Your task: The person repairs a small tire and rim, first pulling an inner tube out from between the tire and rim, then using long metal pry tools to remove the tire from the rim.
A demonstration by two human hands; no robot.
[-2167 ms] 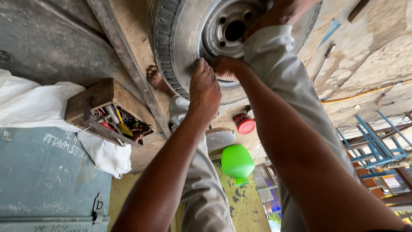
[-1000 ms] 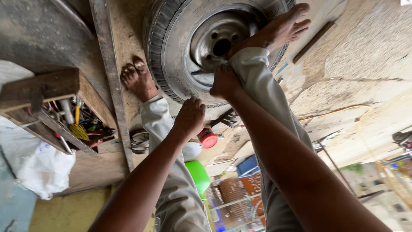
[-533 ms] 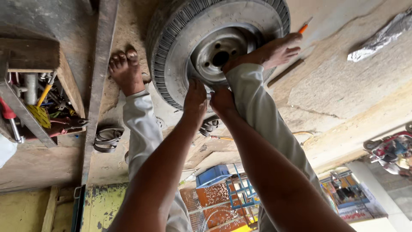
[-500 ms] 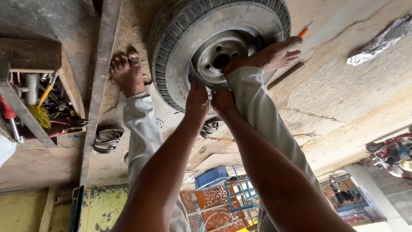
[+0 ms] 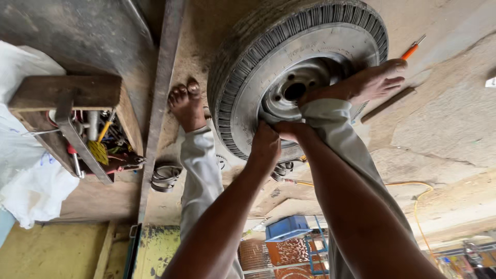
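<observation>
Both hands are now together at the wheel: left hand [image 5: 266, 147] curled with fingers pressed on the lower edge of the rim [image 5: 289, 95], right hand [image 5: 289, 129] just beside it, knuckles touching the same edge, partly hidden behind the trouser cuff. Can't tell whether either is actually gripping something or just pressing. A second ago the left hand was well below the tire, apart from the right; it has since moved up and closed onto the rim, so work looks focused on that rim/tire seam.

Wheel [image 5: 302, 72] lies flat on the concrete floor [image 5: 444, 129], directly ahead of the hands. Right foot [image 5: 374, 82] rests on the rim's far side, near the hub hole. Left foot [image 5: 186, 106] is on the floor just left of the tire tread [image 5: 232, 88].

Orange-handled screwdriver [image 5: 412, 49] lies right of the wheel, out of reach. Wooden toolbox [image 5: 82, 124] sits well left of the wheel, beyond a steel bar [image 5: 161, 103].
</observation>
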